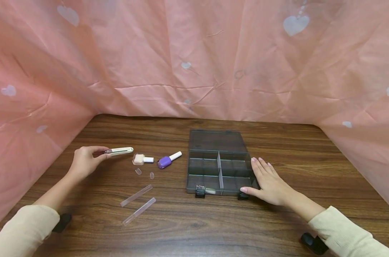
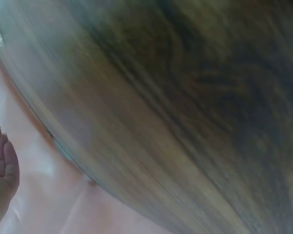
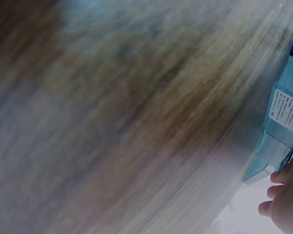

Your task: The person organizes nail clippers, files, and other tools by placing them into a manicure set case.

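Observation:
My left hand (image 1: 85,161) pinches a slim cream nail clipper (image 1: 120,151) by one end, with its rounded end pointing right. In the left wrist view only part of that hand (image 2: 2,168) shows at the left edge. To its right lie a pale nail polish bottle (image 1: 139,159) and a purple one (image 1: 164,162), both with white caps. My right hand (image 1: 271,182) rests with straight fingers along the right side of a grey see-through divided box (image 1: 220,178), thumb by its front right latch (image 1: 243,195). The box's lid (image 1: 215,140) lies back, open.
Two small clear nail tips (image 1: 138,171) and two clear strips (image 1: 136,195) lie in front of the bottles. A small pale item (image 1: 210,191) sits in the box's front left compartment, by the left latch (image 1: 200,191). Pink cloth (image 1: 194,71) surrounds the wooden table (image 1: 287,142).

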The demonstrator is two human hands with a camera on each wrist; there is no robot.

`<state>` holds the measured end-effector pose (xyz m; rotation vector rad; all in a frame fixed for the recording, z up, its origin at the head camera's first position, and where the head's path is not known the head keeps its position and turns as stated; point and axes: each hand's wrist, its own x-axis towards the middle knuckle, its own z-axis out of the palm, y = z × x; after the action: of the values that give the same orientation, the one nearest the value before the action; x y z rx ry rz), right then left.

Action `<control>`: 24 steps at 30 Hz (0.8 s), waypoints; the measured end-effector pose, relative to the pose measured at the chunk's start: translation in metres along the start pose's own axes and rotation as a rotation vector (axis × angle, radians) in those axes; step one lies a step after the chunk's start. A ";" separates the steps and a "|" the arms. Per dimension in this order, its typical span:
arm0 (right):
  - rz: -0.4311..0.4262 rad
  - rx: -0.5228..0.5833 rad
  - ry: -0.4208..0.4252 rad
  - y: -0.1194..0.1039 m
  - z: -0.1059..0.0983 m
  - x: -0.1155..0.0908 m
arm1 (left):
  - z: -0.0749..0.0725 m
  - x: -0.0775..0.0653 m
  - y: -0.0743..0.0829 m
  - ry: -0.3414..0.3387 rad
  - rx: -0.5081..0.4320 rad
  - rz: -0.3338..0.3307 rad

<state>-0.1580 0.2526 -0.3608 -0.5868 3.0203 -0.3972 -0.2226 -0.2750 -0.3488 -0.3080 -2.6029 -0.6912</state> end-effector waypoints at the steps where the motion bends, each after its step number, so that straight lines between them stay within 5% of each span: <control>1: 0.000 0.002 0.001 0.000 0.000 0.000 | 0.000 0.000 0.002 0.007 -0.001 0.006; 6: 0.001 0.009 -0.001 -0.001 -0.001 -0.001 | 0.000 -0.001 0.012 0.030 -0.013 0.000; 24: 0.000 0.019 0.004 0.000 0.002 -0.001 | 0.014 -0.007 0.050 -0.065 -0.189 -0.026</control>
<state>-0.1568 0.2521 -0.3623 -0.5859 3.0168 -0.4265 -0.2054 -0.2261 -0.3425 -0.3598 -2.6105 -0.9540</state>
